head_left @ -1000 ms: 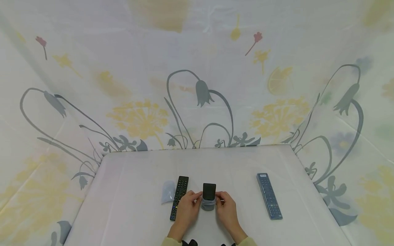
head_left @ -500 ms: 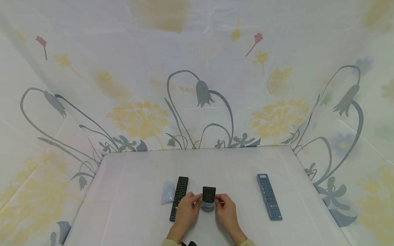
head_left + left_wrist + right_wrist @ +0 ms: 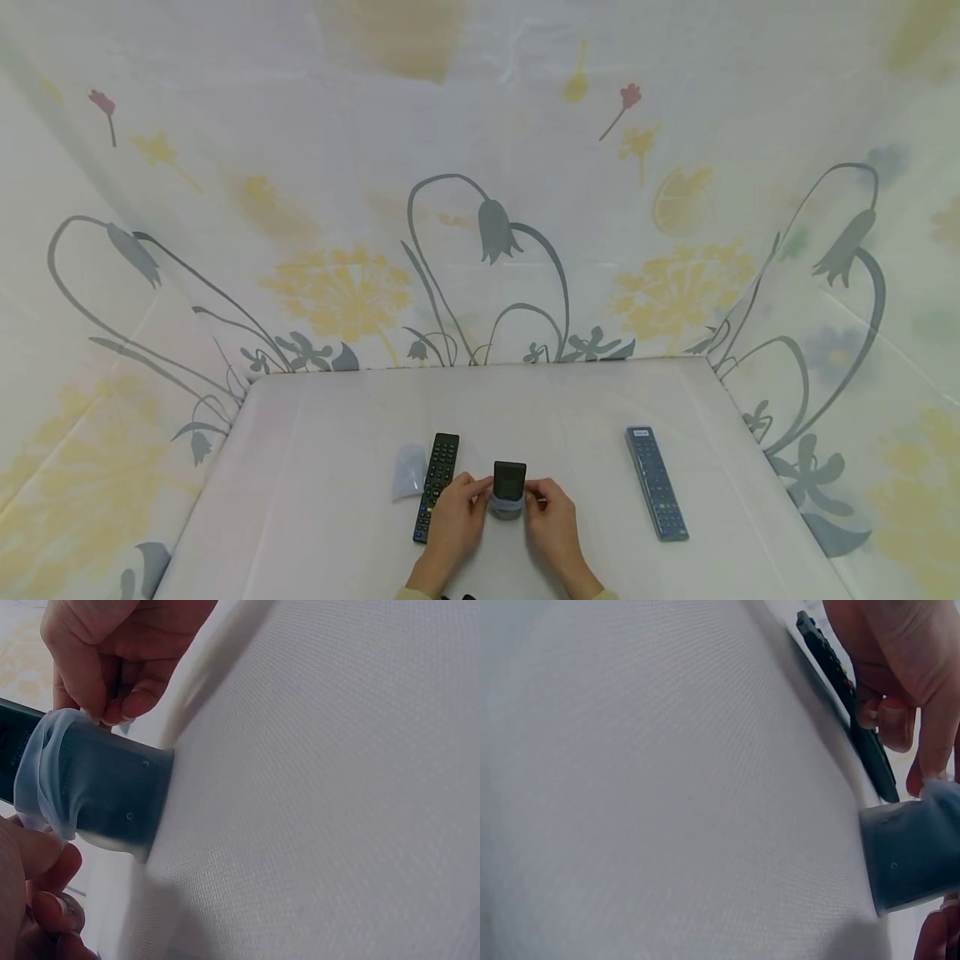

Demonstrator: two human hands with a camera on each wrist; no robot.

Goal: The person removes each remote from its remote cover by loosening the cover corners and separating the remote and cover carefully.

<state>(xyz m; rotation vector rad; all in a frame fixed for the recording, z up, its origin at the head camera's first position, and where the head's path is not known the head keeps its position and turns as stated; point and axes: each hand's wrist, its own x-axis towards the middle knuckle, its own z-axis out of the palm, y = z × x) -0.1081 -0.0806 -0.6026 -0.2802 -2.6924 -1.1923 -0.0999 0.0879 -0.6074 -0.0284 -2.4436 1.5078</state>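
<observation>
A dark remote control (image 3: 510, 479) stands on end at the table's front middle, its lower part inside a translucent bluish sleeve (image 3: 506, 506). In the left wrist view the sleeve's upper edge (image 3: 51, 776) is bunched in folds around the remote. My left hand (image 3: 457, 515) pinches this rim on the left side, thumb and fingers curled. On the opposite side my right hand (image 3: 553, 515) pinches it too. Both hands show in the right wrist view, the left hand (image 3: 911, 671) at upper right and only fingertips of the right hand (image 3: 936, 936) at lower right.
A black remote (image 3: 438, 475) lies left of the upright one, partly behind my left hand. Beside it is a folded translucent sleeve (image 3: 409, 471). Another remote in a bluish cover (image 3: 657, 483) lies to the right. Flower-printed cloth walls (image 3: 480, 275) surround the white table (image 3: 322, 475).
The upright remote's top end has come slightly lower and nearer, with both hands shifting a little the same way. Both keep their pinch on the sleeve. The view has tilted slightly.
</observation>
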